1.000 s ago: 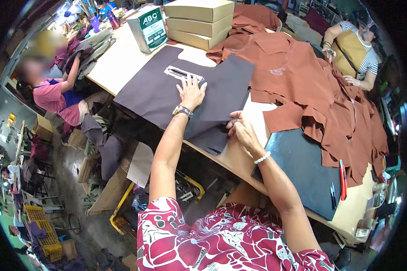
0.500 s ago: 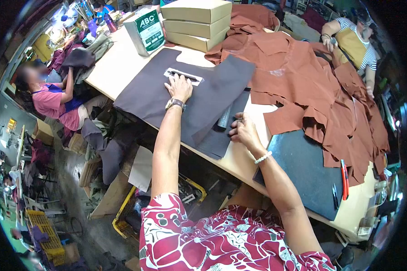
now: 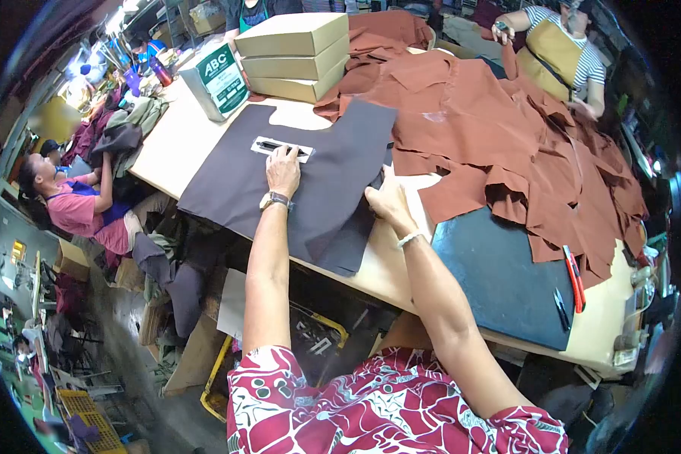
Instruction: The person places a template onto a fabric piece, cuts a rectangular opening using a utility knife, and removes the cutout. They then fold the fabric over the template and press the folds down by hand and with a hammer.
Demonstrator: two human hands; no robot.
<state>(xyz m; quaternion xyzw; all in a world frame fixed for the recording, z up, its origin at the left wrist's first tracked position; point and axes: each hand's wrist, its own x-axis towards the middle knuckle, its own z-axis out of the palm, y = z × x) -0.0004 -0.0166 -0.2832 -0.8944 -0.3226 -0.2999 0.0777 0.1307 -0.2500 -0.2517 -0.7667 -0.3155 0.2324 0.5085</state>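
Observation:
Dark grey-purple fabric lies in layers over the table in front of me. On it is a small white rectangular piece with a long dark shape along its middle. My left hand rests palm down there, fingers stretched out and their tips touching the piece. At the fabric's right edge, my right hand has its fingers closed on the dark cloth; the fingertips are partly hidden. A folded-over flap of the fabric slants down beside this hand.
Rust-brown fabric is heaped on the right. A dark cutting mat bears a red cutter and dark tweezers. Stacked boxes and a green-white can stand at the back. Co-workers are at left, right and behind.
My right hand has moved up and left onto the dark fabric's edge and closed on it. The grey bar that showed there is now hidden. The left hand stays at the white piece.

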